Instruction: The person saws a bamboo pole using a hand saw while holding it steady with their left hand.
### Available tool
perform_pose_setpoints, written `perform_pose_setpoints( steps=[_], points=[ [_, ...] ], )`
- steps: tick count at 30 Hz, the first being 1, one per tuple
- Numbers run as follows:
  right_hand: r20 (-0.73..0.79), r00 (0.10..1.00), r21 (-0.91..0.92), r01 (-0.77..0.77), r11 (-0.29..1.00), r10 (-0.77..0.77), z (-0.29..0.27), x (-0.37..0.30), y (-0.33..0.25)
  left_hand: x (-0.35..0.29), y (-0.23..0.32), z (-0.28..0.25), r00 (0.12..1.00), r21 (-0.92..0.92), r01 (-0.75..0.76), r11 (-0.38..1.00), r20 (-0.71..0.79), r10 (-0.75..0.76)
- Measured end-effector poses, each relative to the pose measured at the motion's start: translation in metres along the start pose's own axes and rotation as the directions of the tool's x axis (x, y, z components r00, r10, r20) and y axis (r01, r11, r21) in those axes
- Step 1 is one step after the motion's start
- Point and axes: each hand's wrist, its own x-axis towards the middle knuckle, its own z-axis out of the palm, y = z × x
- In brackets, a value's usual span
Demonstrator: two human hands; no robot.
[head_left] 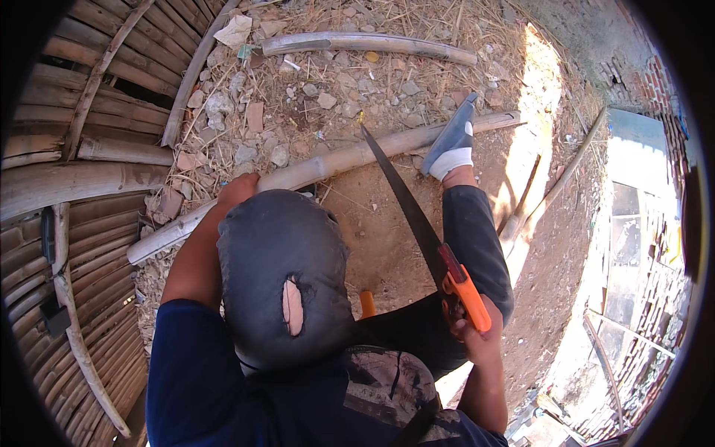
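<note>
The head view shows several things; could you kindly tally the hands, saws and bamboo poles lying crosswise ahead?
Left hand and right hand: 2 hands
Orange-handled saw: 1 saw
Near bamboo pole and far bamboo pole: 2 poles
Total: 5

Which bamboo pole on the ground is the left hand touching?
The long pole slanting beneath the left hand and shoe; the shorter pole farther ahead lies untouched.

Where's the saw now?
In the head view, right of centre, the saw is in the right hand, its blade visually crossing the bamboo pole by the left hand.
</note>
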Motion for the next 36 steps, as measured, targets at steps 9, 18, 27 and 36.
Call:
perform_pose_setpoints(
  steps=[9,18,27,36],
  points=[
    [0.027,0.999,-0.018,0.025,1.0,-0.025,-0.016,-0.003,0.007,-0.012,-0.002,0.062,0.92,0.156,0.033,0.987,-0.39,0.031],
    [0.06,0.998,0.061,-0.005,0.998,0.001,-0.02,0.015,0.01,-0.006,0.008,0.041,0.966,0.092,0.062,0.994,-0.254,-0.037],
    [0.052,0.989,-0.018,-0.14,0.99,0.14,-0.04,0.018,0.01,-0.019,0.013,0.033,0.951,0.044,0.001,0.999,-0.31,0.013],
    [0.115,0.974,-0.083,-0.186,0.979,0.195,-0.008,0.075,0.009,-0.012,0.011,0.044,0.955,0.036,0.02,0.999,-0.297,-0.008]
  ],
)
